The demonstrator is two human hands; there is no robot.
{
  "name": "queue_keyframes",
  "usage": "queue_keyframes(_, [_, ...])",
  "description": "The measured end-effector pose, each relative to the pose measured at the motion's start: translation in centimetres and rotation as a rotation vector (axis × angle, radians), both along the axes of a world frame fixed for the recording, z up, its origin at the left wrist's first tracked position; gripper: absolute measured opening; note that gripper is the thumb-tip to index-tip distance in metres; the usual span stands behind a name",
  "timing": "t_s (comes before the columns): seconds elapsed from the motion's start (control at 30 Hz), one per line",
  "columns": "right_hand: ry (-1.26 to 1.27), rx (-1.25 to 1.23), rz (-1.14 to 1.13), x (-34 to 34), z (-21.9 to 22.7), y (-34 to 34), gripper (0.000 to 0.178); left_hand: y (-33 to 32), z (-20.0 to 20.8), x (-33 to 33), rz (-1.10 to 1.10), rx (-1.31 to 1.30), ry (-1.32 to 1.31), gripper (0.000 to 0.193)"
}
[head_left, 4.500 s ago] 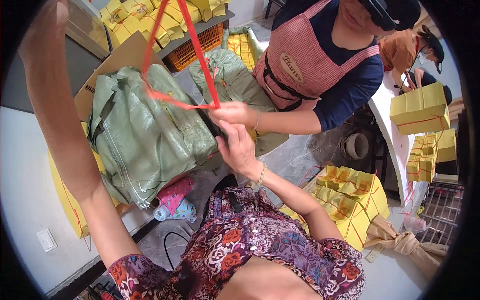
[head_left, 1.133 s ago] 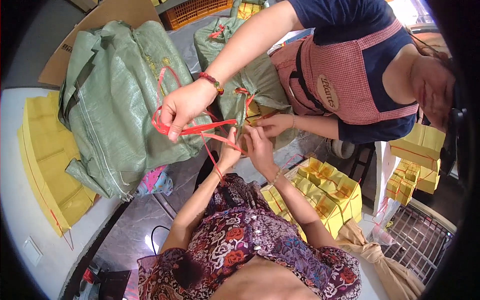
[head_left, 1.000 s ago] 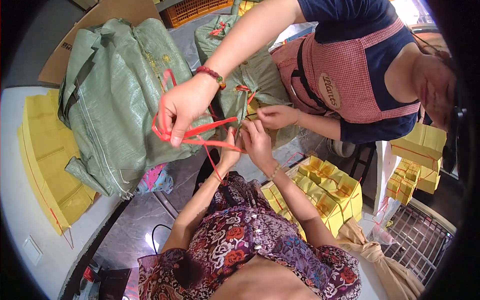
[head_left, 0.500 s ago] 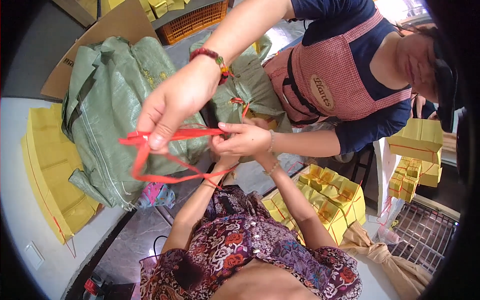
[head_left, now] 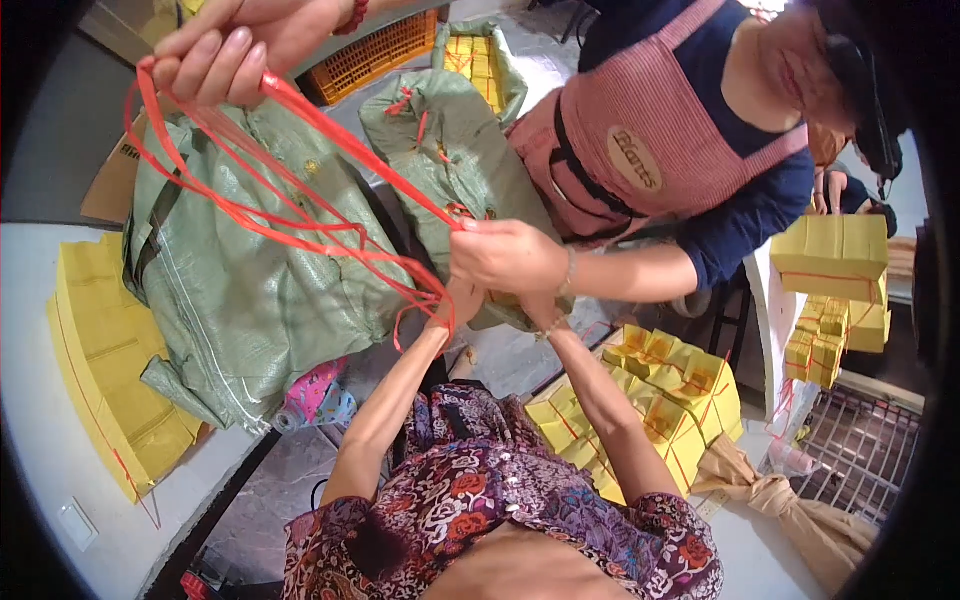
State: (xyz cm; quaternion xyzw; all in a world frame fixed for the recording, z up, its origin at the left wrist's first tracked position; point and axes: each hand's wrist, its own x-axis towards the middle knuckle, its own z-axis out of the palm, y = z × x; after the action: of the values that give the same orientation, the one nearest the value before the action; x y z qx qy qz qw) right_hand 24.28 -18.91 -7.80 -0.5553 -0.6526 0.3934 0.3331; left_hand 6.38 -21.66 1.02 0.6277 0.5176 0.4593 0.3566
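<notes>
My left hand (head_left: 462,298) and my right hand (head_left: 541,309) reach forward side by side to the near end of a green woven sack (head_left: 440,130). A co-worker's hand (head_left: 515,262) lies over them and hides my fingers, so their grip cannot be seen. That hand pinches a red plastic strap (head_left: 350,143). The co-worker's other hand (head_left: 262,45), at the upper left, holds the strap's far end, stretching it tight. Looser strands of the same strap sag below and trail to my left wrist. Red ties show on top of the sack.
A large green woven sack (head_left: 250,250) lies at left, beside yellow bundles (head_left: 120,350). Yellow strapped blocks (head_left: 690,390) stand near my right arm. The co-worker in a checked apron (head_left: 640,110) stands opposite. An orange crate (head_left: 370,55) is at the back, a metal rack (head_left: 860,440) at right.
The co-worker's far hand has moved up and left, drawing the red strap out long and taut. The co-worker's near hand has shifted slightly right. My hands stay about where they were.
</notes>
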Motion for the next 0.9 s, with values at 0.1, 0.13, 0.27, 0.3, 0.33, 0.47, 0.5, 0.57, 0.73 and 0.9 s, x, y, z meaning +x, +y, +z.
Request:
queue_keyframes(0.1, [-0.141,0.127,0.038,-1.7,2.9,-1.2,0.046,0.8,-0.4,-1.8,-0.111,0.021,0.121,0.023])
queue_keyframes(0.13, [-0.473,0.254,0.086,-1.9,5.5,-1.4,0.049,1.0,0.2,-2.3,-0.268,-0.294,0.205,0.028])
queue_keyframes(0.27, [-0.691,0.218,-0.195,-1.4,11.0,-2.6,0.023,1.5,4.2,-1.6,-0.132,-0.461,0.320,0.024])
queue_keyframes(0.3, [-0.691,0.212,-0.203,-1.3,10.5,-3.4,0.023,1.1,3.2,-1.3,-0.141,-0.462,0.324,0.024])
queue_keyframes(0.33, [-0.591,0.201,-0.169,-1.4,10.3,-4.0,0.020,0.7,1.5,-0.8,-0.121,-0.337,0.220,0.024])
queue_keyframes(0.47, [-0.467,0.141,-0.166,-0.9,9.4,-4.8,0.015,0.1,1.7,0.1,-0.027,-0.277,0.155,0.026])
queue_keyframes(0.5, [-0.431,0.134,-0.162,-0.8,9.5,-4.9,0.015,-0.1,2.5,0.1,-0.040,-0.280,0.160,0.026])
queue_keyframes(0.57, [-0.427,0.175,-0.185,-0.9,9.9,-4.5,0.015,-0.1,5.2,-0.2,0.060,-0.442,0.195,0.028])
queue_keyframes(0.73, [-0.293,0.194,-0.270,-2.4,12.1,-3.1,0.017,1.5,3.0,-1.7,0.091,-0.434,-0.149,0.019])
queue_keyframes(0.9, [0.115,0.020,-0.287,-4.0,15.5,-3.0,0.017,3.5,4.6,-1.3,-0.163,-0.555,-0.314,0.013])
